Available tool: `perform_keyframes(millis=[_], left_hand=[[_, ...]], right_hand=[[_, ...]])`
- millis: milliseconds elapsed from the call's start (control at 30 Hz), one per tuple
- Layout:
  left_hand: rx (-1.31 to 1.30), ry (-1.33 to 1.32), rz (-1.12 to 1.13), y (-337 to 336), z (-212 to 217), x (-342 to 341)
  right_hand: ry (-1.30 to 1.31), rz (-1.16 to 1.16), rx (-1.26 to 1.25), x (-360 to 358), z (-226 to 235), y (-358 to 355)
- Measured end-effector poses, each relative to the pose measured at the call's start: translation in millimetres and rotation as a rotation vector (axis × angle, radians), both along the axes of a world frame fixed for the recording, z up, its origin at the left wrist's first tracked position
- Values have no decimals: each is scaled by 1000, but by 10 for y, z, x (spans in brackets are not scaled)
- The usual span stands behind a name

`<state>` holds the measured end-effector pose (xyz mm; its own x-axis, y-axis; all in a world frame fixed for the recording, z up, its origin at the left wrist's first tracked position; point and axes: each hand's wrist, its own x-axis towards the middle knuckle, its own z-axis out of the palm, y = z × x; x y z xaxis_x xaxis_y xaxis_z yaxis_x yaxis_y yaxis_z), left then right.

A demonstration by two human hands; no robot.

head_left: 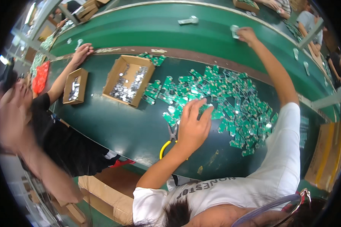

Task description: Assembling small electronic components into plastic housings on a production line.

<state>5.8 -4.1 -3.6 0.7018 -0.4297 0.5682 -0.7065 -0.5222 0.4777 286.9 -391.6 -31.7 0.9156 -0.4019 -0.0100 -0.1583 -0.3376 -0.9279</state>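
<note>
A wide heap of small green circuit boards [231, 98] covers the middle of the dark green table [113, 121]. My left hand [193, 123] lies on the near left edge of the heap, fingers spread a little over one board, palm down. My right hand [248, 34] reaches far out over the green conveyor belt [159, 28] and pinches a small pale part [235, 31] at its edge. Yellow-handled pliers [167, 142] lie on the table just beside my left wrist.
An open cardboard box [129, 80] of silvery parts stands left of the heap, with a smaller box [75, 87] further left. A co-worker in black sits at the left, one hand [82, 51] at the belt's edge. Another pale part [188, 20] rides the belt.
</note>
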Motion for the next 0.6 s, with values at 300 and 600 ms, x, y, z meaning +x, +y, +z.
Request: perform_keyframes(millis=[300,600], left_hand=[[345,38,360,165,-132,50],[95,43,312,112,-46,182]], right_hand=[[-86,-143,-1206,327,-21,684],[144,136,-942,780,-182,1502]])
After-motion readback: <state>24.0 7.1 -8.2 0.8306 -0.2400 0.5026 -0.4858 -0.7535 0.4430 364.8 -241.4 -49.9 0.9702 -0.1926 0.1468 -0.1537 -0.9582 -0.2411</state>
